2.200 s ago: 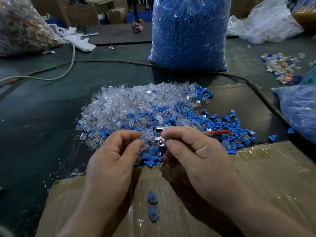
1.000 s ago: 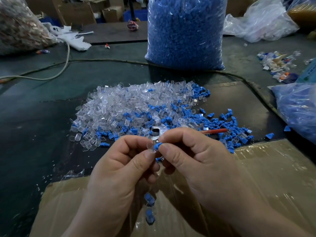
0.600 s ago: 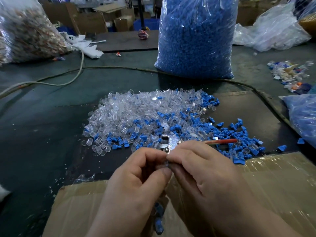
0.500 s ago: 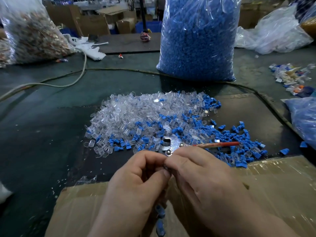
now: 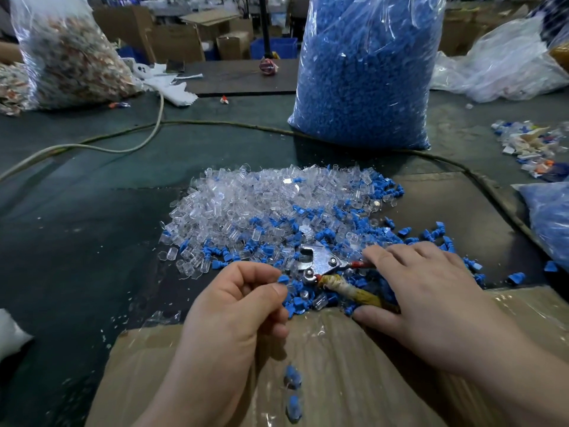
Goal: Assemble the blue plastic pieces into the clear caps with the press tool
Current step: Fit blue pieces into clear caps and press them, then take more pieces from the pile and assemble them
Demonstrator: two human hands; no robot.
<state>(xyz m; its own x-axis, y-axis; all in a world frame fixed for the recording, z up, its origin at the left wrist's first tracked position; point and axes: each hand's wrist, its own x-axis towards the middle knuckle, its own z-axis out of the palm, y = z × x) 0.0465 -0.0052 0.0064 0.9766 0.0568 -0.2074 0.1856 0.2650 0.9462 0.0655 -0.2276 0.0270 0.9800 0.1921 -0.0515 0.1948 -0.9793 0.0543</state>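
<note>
A blue piece [image 5: 282, 279] is pinched between the thumb and forefinger of the left hand [image 5: 237, 306], just left of the tool [image 5: 318, 261]. I cannot tell whether a clear cap already sits on it. It is held level with the tool's head, likely so it can go straight between the jaws. The right hand [image 5: 428, 298] grips the tool's spread handles, fingers over the red one and thumb under the wrapped one, poised to squeeze. The tool lies on the heap of caps [image 5: 258, 204] and loose blue parts [image 5: 431, 234], so stock is within short reach. Nearer than the tool, two seemingly finished pieces [image 5: 292, 379] lie on the box [image 5: 369, 365], apart from raw stock. Far beyond the tool stands the bag [image 5: 366, 72] of blue refills.
</note>
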